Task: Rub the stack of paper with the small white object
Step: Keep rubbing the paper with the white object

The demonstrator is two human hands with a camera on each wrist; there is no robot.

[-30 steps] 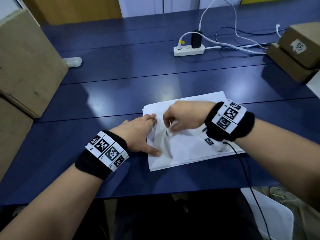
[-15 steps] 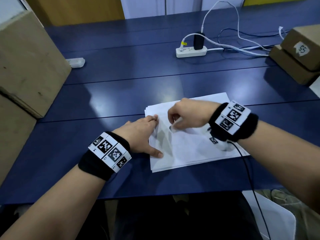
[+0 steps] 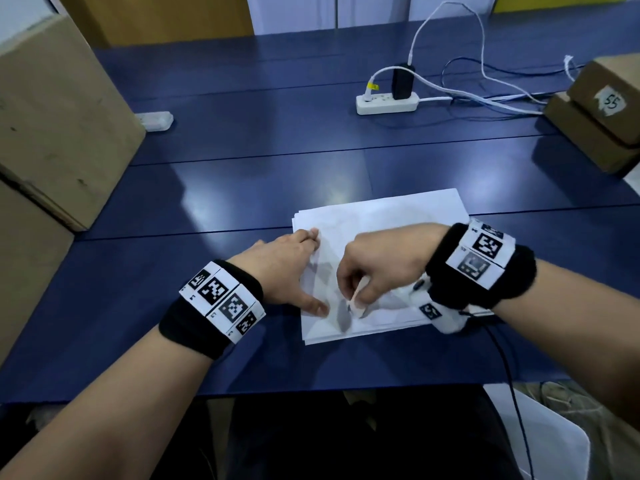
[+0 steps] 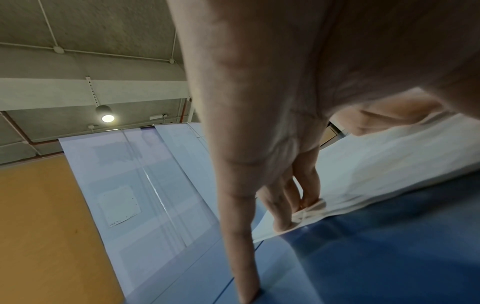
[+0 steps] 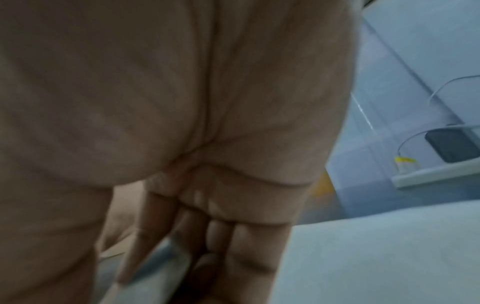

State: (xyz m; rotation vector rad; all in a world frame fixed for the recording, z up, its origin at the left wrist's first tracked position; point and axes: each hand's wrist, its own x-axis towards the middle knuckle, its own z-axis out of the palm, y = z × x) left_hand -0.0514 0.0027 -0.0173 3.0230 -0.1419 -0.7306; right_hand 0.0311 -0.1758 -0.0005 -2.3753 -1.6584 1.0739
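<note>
Left hand (image 3: 287,268) is pressing flat, fingers straight, pinning the paper stack (image 3: 381,216) so it's not sliding — right hand (image 3: 377,268) is pinching the small white eraser (image 3: 356,299), rubbing.

You sit at a long dark-blue table (image 3: 242,188) in what looks like an office or storeroom pressed into use as a recording space. Plain cardboard boxes (image 3: 52,116) crowd your left; two more, one labelled "55" (image 3: 611,98), sit stacked on your right. A white power strip (image 3: 386,105) with a black adapter (image 3: 401,81) trails cables across the tabletop. Above, the left wrist view shows a bare concrete ceiling (image 4: 91,41) with exposed conduit and a single pendant lamp (image 4: 107,115). Pale partition panels (image 4: 145,185) and an orange wall (image 4: 39,226) close the room.
</note>
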